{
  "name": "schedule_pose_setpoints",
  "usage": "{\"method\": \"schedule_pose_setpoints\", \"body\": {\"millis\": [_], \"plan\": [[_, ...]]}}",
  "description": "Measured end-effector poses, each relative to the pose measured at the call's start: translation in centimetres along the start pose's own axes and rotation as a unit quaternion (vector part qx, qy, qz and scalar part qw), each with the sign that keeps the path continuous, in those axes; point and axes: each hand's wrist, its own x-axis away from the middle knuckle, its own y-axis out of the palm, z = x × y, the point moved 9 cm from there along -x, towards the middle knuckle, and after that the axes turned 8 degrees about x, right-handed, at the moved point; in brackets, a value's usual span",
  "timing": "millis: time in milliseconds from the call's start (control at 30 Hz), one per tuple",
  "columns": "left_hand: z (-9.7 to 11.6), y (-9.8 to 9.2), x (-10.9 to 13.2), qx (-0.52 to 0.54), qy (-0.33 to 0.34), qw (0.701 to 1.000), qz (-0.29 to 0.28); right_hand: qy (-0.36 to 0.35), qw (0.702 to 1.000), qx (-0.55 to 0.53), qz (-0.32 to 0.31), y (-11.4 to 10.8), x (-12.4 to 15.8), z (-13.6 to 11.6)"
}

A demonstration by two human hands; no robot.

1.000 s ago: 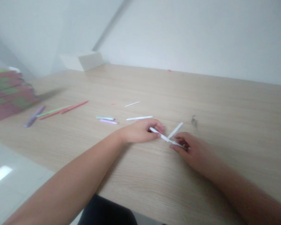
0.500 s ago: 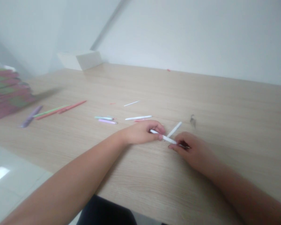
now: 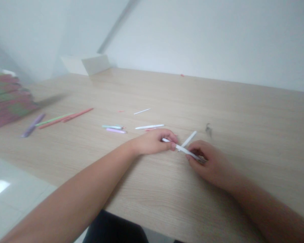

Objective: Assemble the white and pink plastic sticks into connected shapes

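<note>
A slim white pen (image 3: 182, 149) lies between my two hands, slanting down to the right. My left hand (image 3: 160, 140) pinches its upper left end between thumb and fingers. At the other end, my right hand (image 3: 205, 160) has its thumb and fingers closed round the pen, whose tip shows darker there; blur hides the detail. Behind the held pen, a second white tube-like piece (image 3: 189, 139) rests on the table, tilted up to the right. Just beyond my left hand lie a white pen (image 3: 150, 127) and a pinkish piece partly under it.
Light wooden table (image 3: 152, 189). To the left lie teal and lilac pen parts (image 3: 116, 130), red and green sticks (image 3: 66, 118) and a purple pen (image 3: 33, 125). A thin white rod (image 3: 142, 111) and small dark metal bit (image 3: 208, 130) lie farther back. Pink-green stack (image 3: 10, 101), white box (image 3: 91, 64).
My right hand's fingers have shifted slightly along the pen, and more of its right end shows. The left hand has barely moved; the other things lie as before.
</note>
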Motion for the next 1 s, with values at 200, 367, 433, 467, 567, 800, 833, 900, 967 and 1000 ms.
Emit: {"method": "schedule_pose_setpoints", "body": {"millis": [200, 367, 433, 467, 567, 800, 833, 900, 967, 1000], "plan": [[0.1, 0.0, 0.1, 0.004, -0.003, 1.0, 0.001, 0.035, 0.999, -0.024, -0.005, 0.7, 0.2, 1.3], [-1.5, 0.0, 0.0, 0.124, -0.064, 0.989, 0.046, 0.034, 0.999, -0.013, 0.004, 0.6, 0.0, 1.7], [-2.0, -0.1, 0.0, 0.181, -0.079, 0.977, 0.086, 0.024, 1.0, 0.007, 0.01, 0.4, -0.1, 1.6], [-2.1, -0.1, -0.1, 0.199, -0.077, 0.972, 0.101, 0.022, 1.0, 0.015, 0.012, 0.4, -0.2, 1.5], [-2.0, 0.2, -0.4, 0.231, -0.059, 0.964, 0.116, 0.032, 0.999, 0.013, 0.018, 0.4, -0.1, 1.8], [-1.1, 1.0, -0.5, 0.177, -0.006, 0.98, 0.087, 0.068, 0.997, -0.028, 0.032, 0.7, 0.0, 2.1], [-0.9, 1.2, -0.5, 0.172, 0.001, 0.982, 0.079, 0.068, 0.997, -0.031, 0.037, 0.6, 0.0, 2.1], [-0.5, 1.5, -0.5, 0.18, 0.01, 0.981, 0.068, 0.068, 0.996, -0.036, 0.041, 0.6, -0.1, 2.1], [-0.3, 1.6, -0.5, 0.19, 0.013, 0.979, 0.067, 0.066, 0.996, -0.044, 0.046, 0.6, -0.1, 2.1], [-0.3, 1.6, -0.5, 0.194, 0.014, 0.978, 0.068, 0.065, 0.996, -0.048, 0.048, 0.6, -0.1, 2.2]]}}
